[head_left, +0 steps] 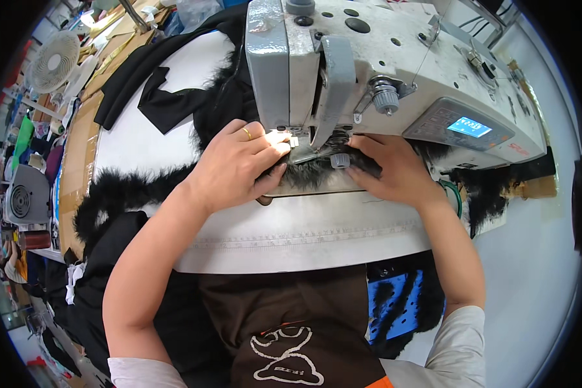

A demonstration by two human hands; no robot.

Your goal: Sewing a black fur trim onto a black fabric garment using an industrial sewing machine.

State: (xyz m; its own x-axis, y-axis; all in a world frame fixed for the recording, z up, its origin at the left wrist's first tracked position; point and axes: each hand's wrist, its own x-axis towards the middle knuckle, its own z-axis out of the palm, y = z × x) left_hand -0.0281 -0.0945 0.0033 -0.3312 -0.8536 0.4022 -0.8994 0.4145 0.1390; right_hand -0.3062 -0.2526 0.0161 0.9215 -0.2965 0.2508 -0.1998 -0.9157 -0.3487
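Note:
A white and grey sewing machine (330, 71) stands in front of me, its lamp lighting the needle area. Black furry fabric (307, 176) lies under the presser foot, with fur sticking out toward me. My left hand (236, 167), a ring on one finger, grips the fabric just left of the foot, its fingers bent and the thumb toward me. On the other side, my right hand (394, 169) pinches the dark fabric between thumb and fingers, beside a small grey knob (339, 161). The fingertips of both hands are partly hidden, and the needle point is hard to make out.
A lit display panel (469, 127) sits on the machine's right. Black cloth (168, 103) and a fur strip (132, 191) spread over the table's left. A printed ruler (297, 240) runs along the front edge. Below right is a blue perforated basket (394, 304); a fan (53, 61) stands far left.

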